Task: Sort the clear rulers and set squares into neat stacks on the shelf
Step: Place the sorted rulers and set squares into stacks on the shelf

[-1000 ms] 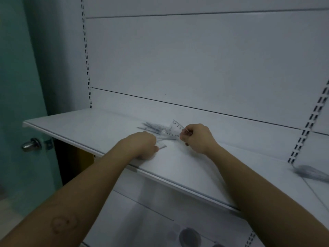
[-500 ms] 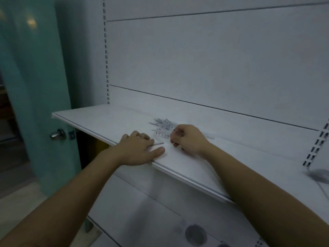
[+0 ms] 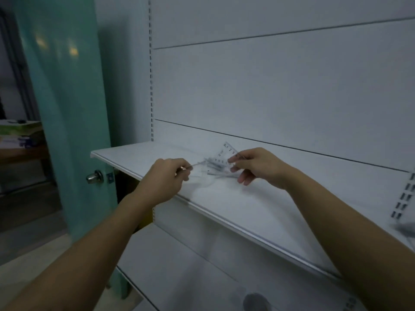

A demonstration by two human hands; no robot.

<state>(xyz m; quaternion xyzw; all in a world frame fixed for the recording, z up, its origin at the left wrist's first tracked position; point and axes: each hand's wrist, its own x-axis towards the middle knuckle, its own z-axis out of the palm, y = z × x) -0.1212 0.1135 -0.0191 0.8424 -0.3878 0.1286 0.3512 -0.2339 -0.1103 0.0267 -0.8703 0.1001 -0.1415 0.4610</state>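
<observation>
At the far left stands a teal door [image 3: 67,108] with a metal knob [image 3: 94,176], well apart from the work.

The left hand [image 3: 165,180] hovers over the front of the shelf [image 3: 224,203], fingers curled. Thumb and forefinger pinch the near end of a thin clear ruler [image 3: 197,164], which runs rightward from the fingertips into the pile [image 3: 216,170]. The pile lies on the shelf between the two hands, a loose fan of clear pieces crossing one another; single pieces are too blurred to count.

Just right of the pile, the set square [image 3: 225,152] is tilted up off the shelf, its point rising above the right fingertips. The right hand [image 3: 260,167] pinches its lower right edge with thumb and forefinger, while the other fingers hang loosely beside the pile.

The step in hand looks like separating: each hand is drawing one piece out of the tangle, so no neat stack is visible yet. Next, each piece needs to slide clear without dragging its neighbours, then be laid flat, ruler and set square apart.

The set square's scale reads 0, 1, 2, 3 along its upper edge; more digits below are unreadable. No brand shows. At the right edge lies a blurred grey heap [image 3: 404,230].
</observation>
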